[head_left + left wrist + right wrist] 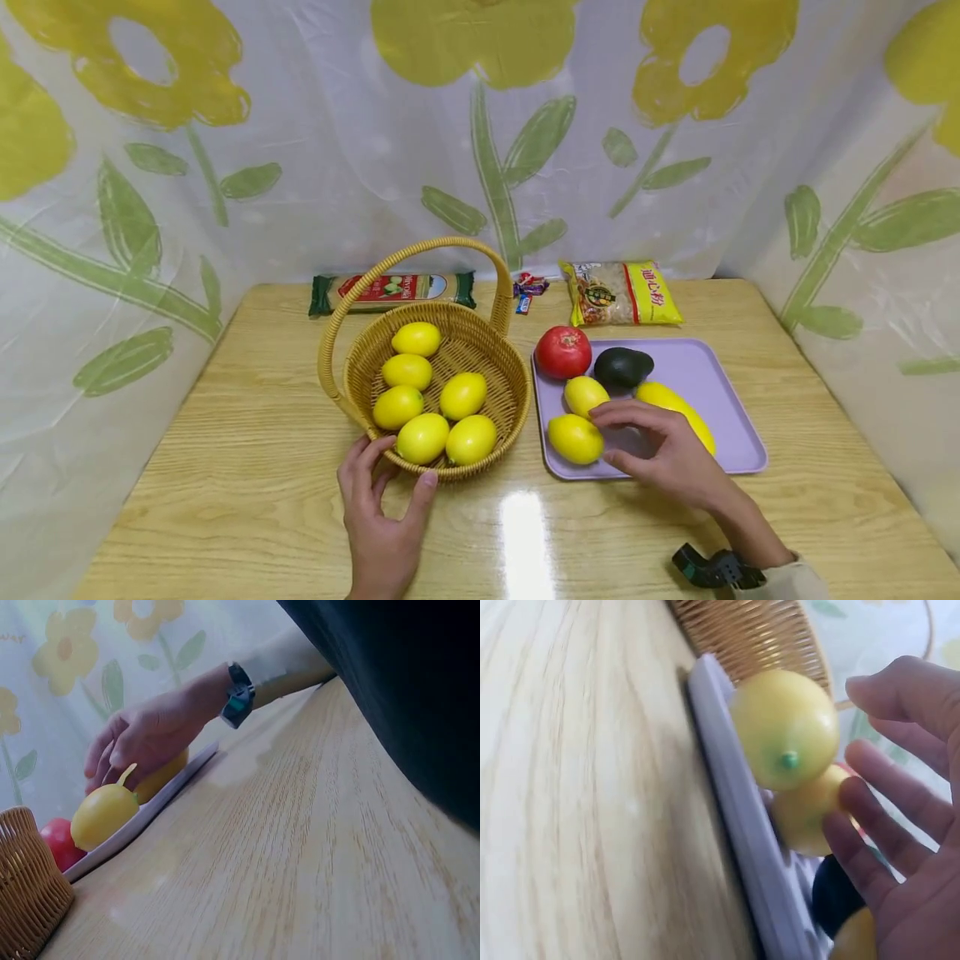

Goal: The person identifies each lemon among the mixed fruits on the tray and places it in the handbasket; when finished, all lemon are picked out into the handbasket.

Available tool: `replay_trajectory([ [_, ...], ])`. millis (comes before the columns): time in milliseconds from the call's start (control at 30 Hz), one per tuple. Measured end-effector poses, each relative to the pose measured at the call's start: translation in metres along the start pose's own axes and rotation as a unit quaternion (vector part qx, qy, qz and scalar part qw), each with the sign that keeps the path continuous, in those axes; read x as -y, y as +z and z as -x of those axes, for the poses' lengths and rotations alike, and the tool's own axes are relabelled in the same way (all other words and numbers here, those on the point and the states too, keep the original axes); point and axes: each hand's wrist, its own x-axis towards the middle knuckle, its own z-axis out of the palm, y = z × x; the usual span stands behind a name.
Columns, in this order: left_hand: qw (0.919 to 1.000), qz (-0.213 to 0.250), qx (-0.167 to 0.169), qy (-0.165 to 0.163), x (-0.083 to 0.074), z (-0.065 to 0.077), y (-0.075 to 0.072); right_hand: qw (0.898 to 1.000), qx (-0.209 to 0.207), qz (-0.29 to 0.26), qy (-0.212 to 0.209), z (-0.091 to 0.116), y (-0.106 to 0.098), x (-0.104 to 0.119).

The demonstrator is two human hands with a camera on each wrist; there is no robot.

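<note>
A tan wicker basket (517, 367) with a tall arched handle holds several yellow lemons (462, 396). My left hand (384, 508) holds its near-left rim, index finger over the edge and thumb against the outside; the left wrist view shows only the basket's side (30, 889). Over the purple tray (708, 367), my right hand (667, 454) hovers with fingers and thumb spread, right of two lemons. The nearer lemon (575, 439) has a green tip (790, 759); a gap separates it from the thumb in the right wrist view. The other lemon (586, 396) lies just behind, close to the fingertips.
On the tray also lie a red round fruit (563, 352), a dark avocado (624, 367) and a long yellow fruit (678, 408), partly covered by my right hand. Behind stand a green-ended pasta pack (405, 287), small wrapped sweets (529, 286) and a yellow food bag (622, 293).
</note>
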Motion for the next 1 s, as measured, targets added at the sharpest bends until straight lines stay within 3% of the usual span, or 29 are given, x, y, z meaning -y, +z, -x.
replay_trajectory([
  [267, 1.0, 0.001, 0.0, 0.0, -0.002, -0.002, -0.003, 0.998, -0.018, 0.063, -0.01, -0.005, 0.03, 0.0],
  [433, 0.9997, 0.015, 0.006, 0.019, 0.001, -0.005, -0.002, 0.996, -0.032, 0.084, -0.009, -0.006, 0.034, 0.003],
  [567, 0.9999, 0.013, 0.006, 0.009, 0.002, -0.003, -0.001, 0.996, -0.028, 0.083, -0.014, -0.004, 0.033, 0.002],
  [700, 0.9999, 0.012, 0.006, 0.002, 0.001, -0.001, -0.001, 1.0, -0.017, 0.004, -0.006, -0.004, 0.024, 0.01],
  [833, 0.9999, 0.011, 0.002, 0.008, 0.001, -0.001, -0.001, 0.997, 0.008, -0.083, -0.003, -0.017, 0.002, 0.031],
  [1000, 0.9999, 0.012, 0.001, 0.011, 0.001, 0.0, 0.0, 0.997, 0.041, -0.052, -0.04, -0.049, -0.02, 0.064],
])
